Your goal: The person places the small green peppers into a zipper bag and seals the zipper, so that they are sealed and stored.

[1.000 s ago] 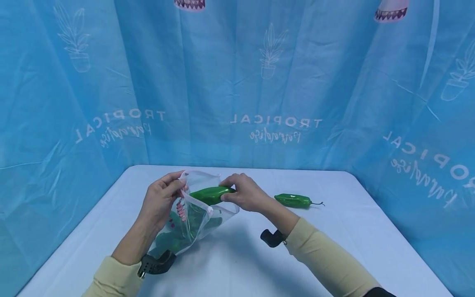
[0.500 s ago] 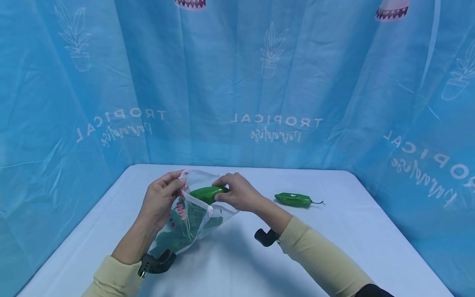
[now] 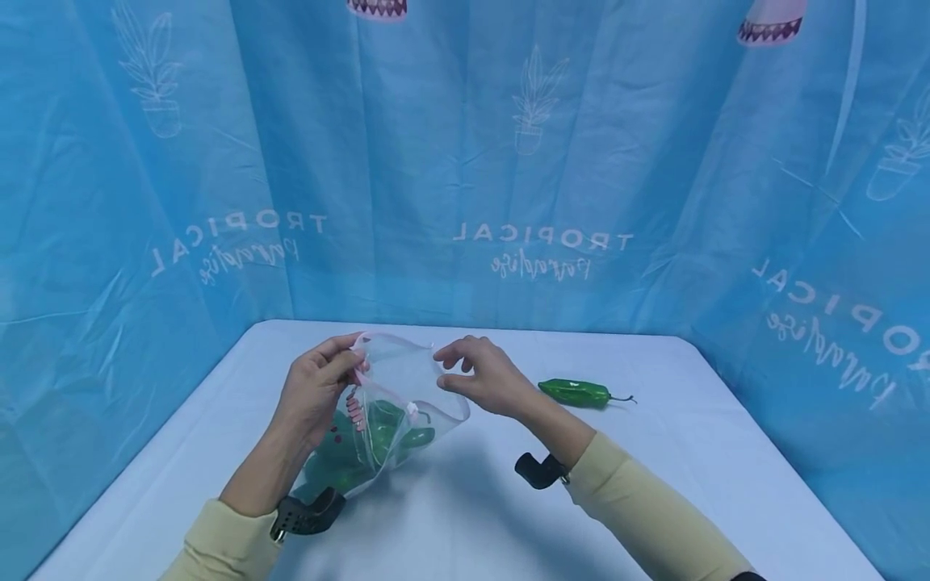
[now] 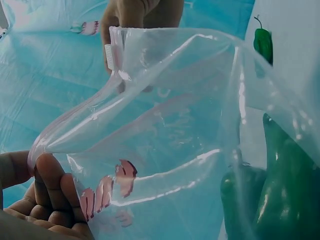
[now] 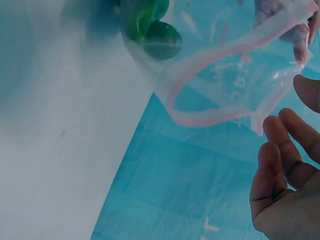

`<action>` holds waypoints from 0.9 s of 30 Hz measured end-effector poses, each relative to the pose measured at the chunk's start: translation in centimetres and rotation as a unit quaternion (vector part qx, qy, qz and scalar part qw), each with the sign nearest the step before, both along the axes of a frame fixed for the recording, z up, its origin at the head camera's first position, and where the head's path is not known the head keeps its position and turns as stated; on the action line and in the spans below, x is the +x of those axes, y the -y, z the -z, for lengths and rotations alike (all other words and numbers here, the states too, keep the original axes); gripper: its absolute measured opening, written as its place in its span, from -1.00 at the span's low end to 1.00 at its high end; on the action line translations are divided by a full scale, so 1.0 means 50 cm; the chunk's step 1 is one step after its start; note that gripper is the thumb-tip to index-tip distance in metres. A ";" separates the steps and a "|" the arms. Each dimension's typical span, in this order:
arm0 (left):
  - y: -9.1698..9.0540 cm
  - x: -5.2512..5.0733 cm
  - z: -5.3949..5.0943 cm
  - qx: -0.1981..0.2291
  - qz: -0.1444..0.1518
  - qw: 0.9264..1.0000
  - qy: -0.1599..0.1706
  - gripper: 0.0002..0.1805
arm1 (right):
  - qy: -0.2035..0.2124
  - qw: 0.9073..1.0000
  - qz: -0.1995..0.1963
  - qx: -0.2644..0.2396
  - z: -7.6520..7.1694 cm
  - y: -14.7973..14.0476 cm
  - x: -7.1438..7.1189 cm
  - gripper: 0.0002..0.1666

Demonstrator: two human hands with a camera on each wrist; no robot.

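Observation:
My left hand (image 3: 320, 387) pinches the rim of a clear zip bag (image 3: 403, 367) between thumb and fingers, and its mouth gapes toward the right. Inside the bag lie several green peppers (image 3: 385, 428); they also show through the plastic as green peppers (image 4: 287, 185) in the left wrist view. My right hand (image 3: 483, 375) hovers just beyond the bag's right rim, fingers loosely bent and holding nothing. In the right wrist view, the right hand's fingertips (image 5: 272, 125) are close to the rim; whether they touch it I cannot tell. One long green pepper (image 3: 574, 393) lies on the table, right of my right hand.
The white table (image 3: 494, 500) has rounded far corners. A blue curtain (image 3: 450, 161) with printed plants and lettering hangs around its back and sides. Each wrist wears a dark strap, such as the right wrist strap (image 3: 539, 470).
My right hand put a green pepper down into the bag, let it go and drew back a little to the right. The left hand has kept its grip on the rim.

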State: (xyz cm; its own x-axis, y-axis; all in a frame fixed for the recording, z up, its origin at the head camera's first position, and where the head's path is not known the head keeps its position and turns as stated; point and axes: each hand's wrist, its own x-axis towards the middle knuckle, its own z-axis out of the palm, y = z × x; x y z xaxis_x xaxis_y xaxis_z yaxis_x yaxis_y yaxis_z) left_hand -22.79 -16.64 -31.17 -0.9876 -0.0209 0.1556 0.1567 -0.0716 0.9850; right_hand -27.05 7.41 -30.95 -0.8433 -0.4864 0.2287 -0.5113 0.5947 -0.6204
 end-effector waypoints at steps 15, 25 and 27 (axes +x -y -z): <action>0.001 -0.002 0.002 0.001 -0.003 1.000 0.006 -0.54 | 0.034 0.996 0.077 -0.023 0.010 -0.089 -0.014 -0.63; 0.000 -0.005 0.001 -0.009 -0.005 1.000 0.011 -0.52 | 0.052 0.992 0.112 -0.022 0.032 -0.151 -0.031 -0.59; 0.000 -0.006 0.000 -0.011 -0.003 1.000 0.009 -0.52 | 0.054 0.992 0.116 -0.022 0.034 -0.163 -0.034 -0.58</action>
